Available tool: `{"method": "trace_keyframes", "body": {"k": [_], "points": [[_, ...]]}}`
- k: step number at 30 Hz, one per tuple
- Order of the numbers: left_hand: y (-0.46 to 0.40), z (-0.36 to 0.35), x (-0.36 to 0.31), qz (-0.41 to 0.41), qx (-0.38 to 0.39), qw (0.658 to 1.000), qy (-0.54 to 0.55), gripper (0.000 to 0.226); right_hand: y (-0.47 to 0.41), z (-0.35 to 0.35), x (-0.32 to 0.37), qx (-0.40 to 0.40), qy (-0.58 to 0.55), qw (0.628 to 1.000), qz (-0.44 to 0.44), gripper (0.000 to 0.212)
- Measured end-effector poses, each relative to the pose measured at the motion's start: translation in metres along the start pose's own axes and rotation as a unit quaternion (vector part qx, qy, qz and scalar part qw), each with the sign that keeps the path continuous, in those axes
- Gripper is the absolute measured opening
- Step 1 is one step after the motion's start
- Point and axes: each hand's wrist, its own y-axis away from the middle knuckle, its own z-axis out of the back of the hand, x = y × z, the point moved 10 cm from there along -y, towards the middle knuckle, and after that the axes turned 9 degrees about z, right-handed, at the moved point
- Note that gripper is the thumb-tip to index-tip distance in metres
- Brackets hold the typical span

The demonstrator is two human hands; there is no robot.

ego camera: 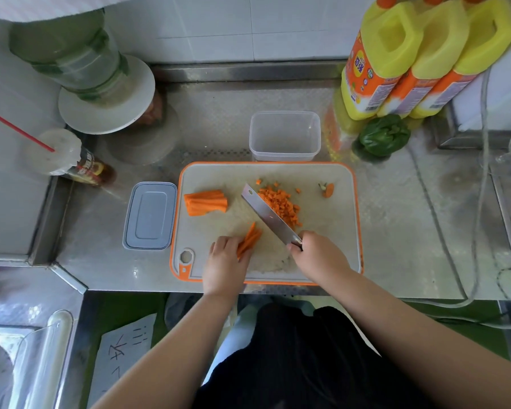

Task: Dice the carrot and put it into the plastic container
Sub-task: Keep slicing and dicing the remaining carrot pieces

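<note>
A beige cutting board with an orange rim (331,231) lies on the steel counter. My left hand (224,261) holds a few carrot sticks (250,239) down near the board's front. My right hand (314,252) grips the handle of a cleaver (267,212) whose blade slants up and left, beside a heap of diced carrot (281,203). A stack of carrot sticks (206,202) lies at the board's left. The carrot top (327,189) sits at the right. The clear plastic container (284,135) stands empty behind the board.
The container's grey lid (150,219) lies left of the board. Three yellow bottles (407,60) and a green pepper (384,137) stand at the back right. A cup with a red straw (52,150) and a large water bottle (80,60) are at the left; a sink (0,367) sits bottom left.
</note>
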Motion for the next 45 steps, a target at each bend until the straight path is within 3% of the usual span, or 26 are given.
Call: {"method": "trace_keyframes", "body": {"k": [4,9,14,19,24,28,38,45], "points": [[0.010,-0.006,-0.010,-0.011,-0.032,0.999,-0.018,0.022,0.001,0.000,0.004,0.003,0.064,0.998,0.022,0.027],[0.009,-0.001,-0.011,-0.036,-0.044,0.998,0.024,0.037,0.001,-0.001,0.009,-0.001,0.097,0.994,0.048,0.024],[0.005,0.002,-0.025,-0.114,-0.065,0.989,0.062,0.010,0.003,-0.004,0.011,0.004,0.114,0.992,0.056,0.019],[0.004,-0.004,-0.025,-0.131,-0.077,0.986,0.064,0.007,-0.001,-0.016,0.002,0.049,0.122,0.991,0.007,0.005],[0.004,-0.004,-0.025,-0.145,-0.085,0.983,0.070,0.008,-0.007,-0.022,0.000,0.074,0.105,0.991,-0.034,0.007],[0.007,-0.003,-0.028,-0.155,-0.081,0.983,0.060,0.009,-0.012,-0.016,-0.007,0.070,0.040,0.996,-0.033,0.027],[0.009,-0.002,-0.027,-0.165,-0.061,0.983,0.052,0.009,0.007,-0.012,0.016,0.028,0.118,0.991,0.057,0.016],[0.006,-0.004,-0.022,-0.161,-0.078,0.982,0.056,0.012,0.006,-0.023,0.013,0.091,0.129,0.987,-0.031,0.022]]}}
